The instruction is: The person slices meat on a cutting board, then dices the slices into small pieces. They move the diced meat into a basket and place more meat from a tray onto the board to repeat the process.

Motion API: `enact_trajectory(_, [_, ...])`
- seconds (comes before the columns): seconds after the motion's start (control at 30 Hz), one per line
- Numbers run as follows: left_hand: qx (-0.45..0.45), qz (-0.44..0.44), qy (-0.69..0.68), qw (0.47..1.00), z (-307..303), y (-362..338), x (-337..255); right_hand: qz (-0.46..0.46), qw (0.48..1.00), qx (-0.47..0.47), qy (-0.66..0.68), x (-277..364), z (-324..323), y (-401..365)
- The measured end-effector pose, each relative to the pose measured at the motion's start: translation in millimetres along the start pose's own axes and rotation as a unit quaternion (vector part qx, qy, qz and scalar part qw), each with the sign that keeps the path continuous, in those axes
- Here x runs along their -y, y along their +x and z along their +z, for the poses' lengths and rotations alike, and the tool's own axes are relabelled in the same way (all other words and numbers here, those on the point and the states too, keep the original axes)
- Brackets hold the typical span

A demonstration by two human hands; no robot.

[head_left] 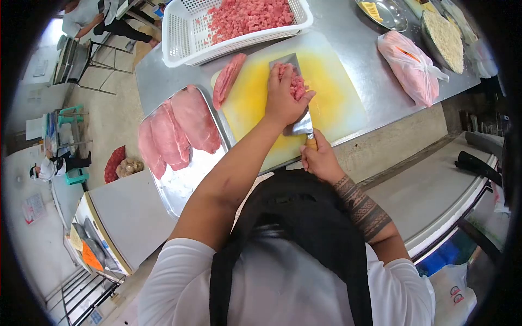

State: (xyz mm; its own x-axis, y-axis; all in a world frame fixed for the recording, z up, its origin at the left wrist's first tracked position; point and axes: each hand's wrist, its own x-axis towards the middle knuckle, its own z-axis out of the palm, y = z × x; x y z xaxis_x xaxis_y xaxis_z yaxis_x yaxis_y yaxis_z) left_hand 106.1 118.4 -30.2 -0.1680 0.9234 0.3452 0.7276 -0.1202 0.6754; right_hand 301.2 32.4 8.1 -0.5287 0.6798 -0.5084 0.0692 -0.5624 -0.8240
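My right hand [322, 159] is closed round the wooden handle of a cleaver [299, 126]. The cleaver's wide blade lies over the yellow-stained white cutting board [340, 100], with a heap of diced raw meat [297, 86] on it. Over that heap my left hand [284, 98] is cupped, thumb apart from the fingers, holding the meat against the blade. Part of the heap is hidden under the palm. A thick strip of raw meat [228, 80] rests on the board's left side.
Behind the board stands a white perforated basket [185, 51] of diced meat. A metal tray [187, 187] with large raw pieces [196, 119] is at left. To the right are a bagged pink bundle [408, 68], a metal bowl [399, 19] and a bowl of pale crumbs [443, 41].
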Motion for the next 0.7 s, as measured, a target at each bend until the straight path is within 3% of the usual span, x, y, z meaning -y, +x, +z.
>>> enact_trajectory(0.13, [-0.075,0.076,-0.022,0.994,-34.0,27.0,-17.8,-0.058,0.998,0.011,0.007,35.3,6.8,-15.8])
enact_trajectory(0.3, [-0.269,0.184,0.075,0.942,-102.1,168.4,-40.5,-0.123,0.991,0.018,-0.040,122.1,-10.1,-19.7])
enact_trajectory(0.37, [-0.181,0.160,0.081,0.967,-115.8,204.8,-17.6,-0.110,0.992,0.015,-0.057,126.4,-31.1,-28.1])
enact_trajectory(0.47, [-0.169,0.207,0.179,0.947,-104.5,229.3,38.8,-0.083,0.995,-0.025,-0.042,111.7,-65.0,-51.3])
enact_trajectory(0.53, [-0.087,0.224,0.185,0.953,-87.9,186.3,16.0,-0.057,0.995,-0.073,-0.045,87.8,-84.4,-70.9])
enact_trajectory(0.6, [0.145,0.239,0.179,0.943,-54.8,124.3,6.9,-0.028,0.988,-0.132,-0.074,61.2,-100.5,-88.6])
enact_trajectory(0.63, [0.232,0.149,0.172,0.946,-27.0,86.0,0.6,-0.026,0.987,-0.144,-0.069,48.3,-106.3,-95.0])
enact_trajectory(0.67, [0.262,0.235,0.132,0.927,-26.9,53.8,-9.2,-0.026,0.985,-0.156,-0.066,36.4,-110.7,-100.3])
enact_trajectory(0.7, [0.289,0.208,0.134,0.925,-19.0,28.7,-15.3,-0.026,0.984,-0.166,-0.063,30.0,-112.4,-103.8])
